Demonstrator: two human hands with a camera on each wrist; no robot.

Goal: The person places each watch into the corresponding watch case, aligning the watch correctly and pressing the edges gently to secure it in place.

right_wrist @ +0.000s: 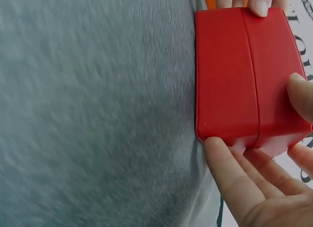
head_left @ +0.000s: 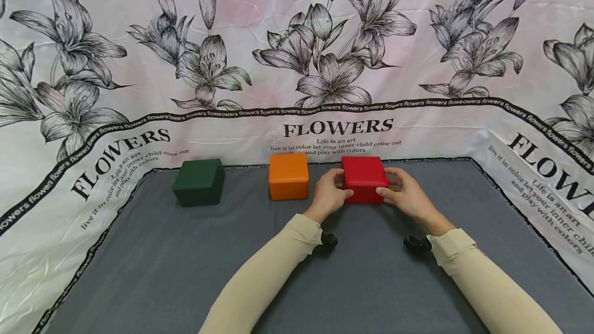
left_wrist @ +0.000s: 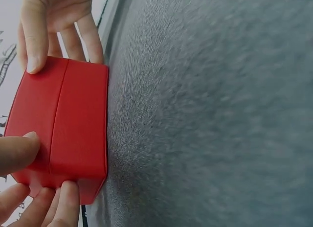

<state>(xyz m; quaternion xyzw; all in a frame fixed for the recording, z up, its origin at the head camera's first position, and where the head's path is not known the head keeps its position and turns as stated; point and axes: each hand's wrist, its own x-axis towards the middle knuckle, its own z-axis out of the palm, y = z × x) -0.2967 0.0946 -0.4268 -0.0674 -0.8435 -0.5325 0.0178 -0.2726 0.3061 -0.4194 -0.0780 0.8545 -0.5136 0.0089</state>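
A red box [head_left: 364, 179] with a seam round its sides sits on the grey cloth at the back, right of centre. My left hand [head_left: 331, 194] grips its left side, thumb on the front face and fingers along the side. From the right, my right hand [head_left: 407, 196] holds it the same way. In the left wrist view the red box [left_wrist: 73, 114] rests against the cloth, its lid line closed. The right wrist view shows the red box [right_wrist: 244, 80] between both thumbs and fingers.
An orange box [head_left: 289, 177] stands just left of my left hand. Farther left is a dark green box [head_left: 198, 182]. Behind the grey cloth [head_left: 185, 272] rises a white flower-printed backdrop [head_left: 260, 138].
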